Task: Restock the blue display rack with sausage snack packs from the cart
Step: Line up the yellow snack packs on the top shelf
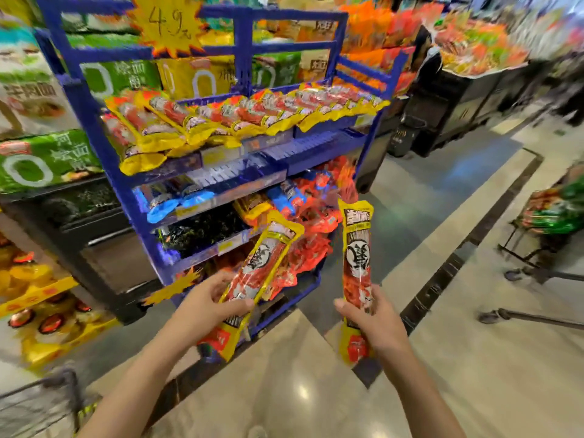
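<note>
The blue display rack [104, 159] stands far left, and its upper shelf carries a row of sausage packs [252, 113]. Near the camera, the left hand [210, 300] grips one tilted sausage pack [257, 278]. The right hand [374, 317] holds a second upright pack [356, 257], fingers curled around it.

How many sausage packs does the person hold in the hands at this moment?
2. One sausage pack is in the left hand, tilted toward the blue rack. The other pack stands upright in the right hand.
</note>
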A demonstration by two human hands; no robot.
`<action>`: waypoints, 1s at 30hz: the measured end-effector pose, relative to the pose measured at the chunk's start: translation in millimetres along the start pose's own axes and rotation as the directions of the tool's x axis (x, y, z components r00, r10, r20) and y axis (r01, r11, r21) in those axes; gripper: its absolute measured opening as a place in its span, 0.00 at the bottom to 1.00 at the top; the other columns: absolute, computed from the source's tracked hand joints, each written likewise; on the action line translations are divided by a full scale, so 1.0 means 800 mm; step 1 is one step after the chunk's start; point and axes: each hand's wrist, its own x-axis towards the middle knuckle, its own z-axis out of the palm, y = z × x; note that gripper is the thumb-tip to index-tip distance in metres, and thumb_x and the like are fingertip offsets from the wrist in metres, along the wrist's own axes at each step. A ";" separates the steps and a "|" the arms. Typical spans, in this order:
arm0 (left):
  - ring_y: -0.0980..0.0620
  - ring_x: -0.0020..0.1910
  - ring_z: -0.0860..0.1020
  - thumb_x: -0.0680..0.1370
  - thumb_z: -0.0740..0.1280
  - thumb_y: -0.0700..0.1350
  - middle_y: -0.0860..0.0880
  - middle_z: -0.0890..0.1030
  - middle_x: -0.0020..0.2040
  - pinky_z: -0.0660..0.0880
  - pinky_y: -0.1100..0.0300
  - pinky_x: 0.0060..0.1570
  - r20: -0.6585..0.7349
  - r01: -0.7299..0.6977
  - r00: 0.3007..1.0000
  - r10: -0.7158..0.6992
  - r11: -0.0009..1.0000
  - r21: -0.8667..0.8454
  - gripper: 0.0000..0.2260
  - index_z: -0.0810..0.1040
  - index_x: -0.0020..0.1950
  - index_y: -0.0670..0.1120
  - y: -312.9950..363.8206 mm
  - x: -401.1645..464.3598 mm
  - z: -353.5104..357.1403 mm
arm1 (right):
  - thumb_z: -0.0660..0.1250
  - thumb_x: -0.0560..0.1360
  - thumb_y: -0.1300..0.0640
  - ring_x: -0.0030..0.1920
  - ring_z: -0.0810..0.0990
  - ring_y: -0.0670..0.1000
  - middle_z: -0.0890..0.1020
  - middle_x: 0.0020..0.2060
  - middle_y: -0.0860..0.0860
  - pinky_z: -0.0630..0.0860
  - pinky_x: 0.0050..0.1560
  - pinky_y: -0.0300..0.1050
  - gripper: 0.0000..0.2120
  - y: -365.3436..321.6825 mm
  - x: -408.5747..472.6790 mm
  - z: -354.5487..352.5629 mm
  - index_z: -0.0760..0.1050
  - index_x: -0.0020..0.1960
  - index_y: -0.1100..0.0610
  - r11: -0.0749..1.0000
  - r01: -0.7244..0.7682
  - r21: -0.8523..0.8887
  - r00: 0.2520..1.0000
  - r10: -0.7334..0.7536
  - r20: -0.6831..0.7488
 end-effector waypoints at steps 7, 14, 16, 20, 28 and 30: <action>0.68 0.40 0.76 0.60 0.77 0.59 0.63 0.80 0.41 0.71 0.72 0.42 0.140 -0.122 0.988 0.068 0.897 0.425 0.20 0.75 0.47 0.61 0.048 0.081 -0.002 | 0.75 0.68 0.66 0.26 0.73 0.34 0.76 0.22 0.36 0.67 0.30 0.25 0.18 -0.070 0.119 -0.036 0.69 0.35 0.49 0.959 0.251 -0.127 0.964 -0.236 0.122; 0.63 0.43 0.74 0.64 0.75 0.60 0.60 0.78 0.48 0.69 0.68 0.43 0.175 -0.162 0.983 0.050 0.685 0.711 0.21 0.73 0.53 0.61 0.102 0.152 0.021 | 0.81 0.60 0.52 0.47 0.81 0.37 0.84 0.44 0.39 0.77 0.51 0.40 0.21 -0.104 0.262 -0.041 0.79 0.51 0.48 0.827 0.433 -0.359 0.791 -0.158 0.590; 0.63 0.42 0.74 0.63 0.75 0.61 0.60 0.79 0.47 0.69 0.67 0.42 0.178 -0.172 0.982 0.060 0.669 0.723 0.22 0.74 0.54 0.61 0.121 0.176 0.035 | 0.80 0.61 0.54 0.47 0.82 0.40 0.84 0.45 0.42 0.78 0.52 0.43 0.22 -0.111 0.297 -0.043 0.79 0.52 0.51 0.787 0.488 -0.377 0.718 -0.117 0.686; 0.57 0.51 0.77 0.61 0.73 0.64 0.58 0.80 0.51 0.74 0.56 0.51 0.141 -0.136 0.989 0.040 0.608 0.782 0.25 0.75 0.56 0.60 0.152 0.217 0.060 | 0.78 0.63 0.62 0.35 0.79 0.37 0.83 0.37 0.39 0.79 0.41 0.40 0.21 -0.113 0.356 -0.065 0.78 0.53 0.52 0.781 0.504 -0.369 0.559 0.030 0.829; 0.54 0.59 0.75 0.66 0.72 0.63 0.57 0.79 0.57 0.67 0.55 0.63 -0.017 0.026 1.000 -0.023 0.468 0.883 0.26 0.74 0.62 0.59 0.183 0.237 0.106 | 0.78 0.59 0.61 0.43 0.80 0.38 0.84 0.45 0.42 0.78 0.46 0.39 0.23 -0.087 0.415 -0.082 0.78 0.52 0.49 0.785 0.529 -0.321 0.541 -0.021 0.841; 0.51 0.69 0.67 0.66 0.69 0.66 0.57 0.72 0.66 0.52 0.45 0.72 -0.155 0.134 0.988 0.029 0.360 0.923 0.32 0.68 0.69 0.59 0.185 0.231 0.107 | 0.79 0.59 0.61 0.39 0.80 0.39 0.83 0.39 0.40 0.77 0.41 0.37 0.22 -0.084 0.417 -0.079 0.78 0.51 0.50 0.823 0.481 -0.301 0.565 -0.029 0.824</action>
